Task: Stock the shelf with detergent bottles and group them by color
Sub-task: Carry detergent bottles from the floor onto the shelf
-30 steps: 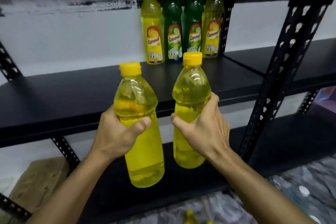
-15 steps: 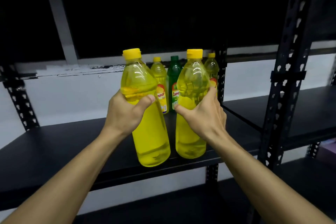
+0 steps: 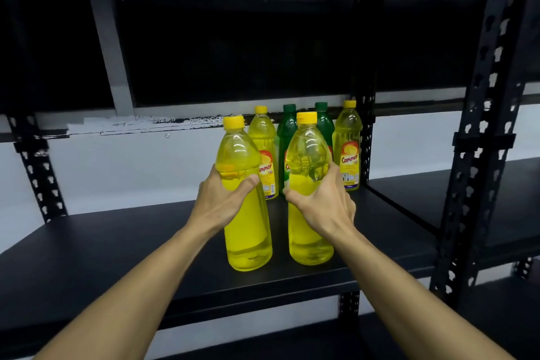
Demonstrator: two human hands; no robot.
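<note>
Hands grip two yellow bottles upright over the black shelf [image 3: 117, 242]: left hand [image 3: 222, 202] wraps one [image 3: 248, 231], right hand [image 3: 324, 204] the other [image 3: 309, 231], seemingly touching down, fingers curled tight.

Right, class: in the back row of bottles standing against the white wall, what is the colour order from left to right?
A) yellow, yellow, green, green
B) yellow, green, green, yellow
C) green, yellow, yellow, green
B: two dark green bottles stand between two labelled yellow bottles.

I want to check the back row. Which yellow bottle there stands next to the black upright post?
The right-end yellow bottle, label fully visible, stands by the black post. The other back yellow bottle is at the row's left end, beyond the green bottles.
</note>
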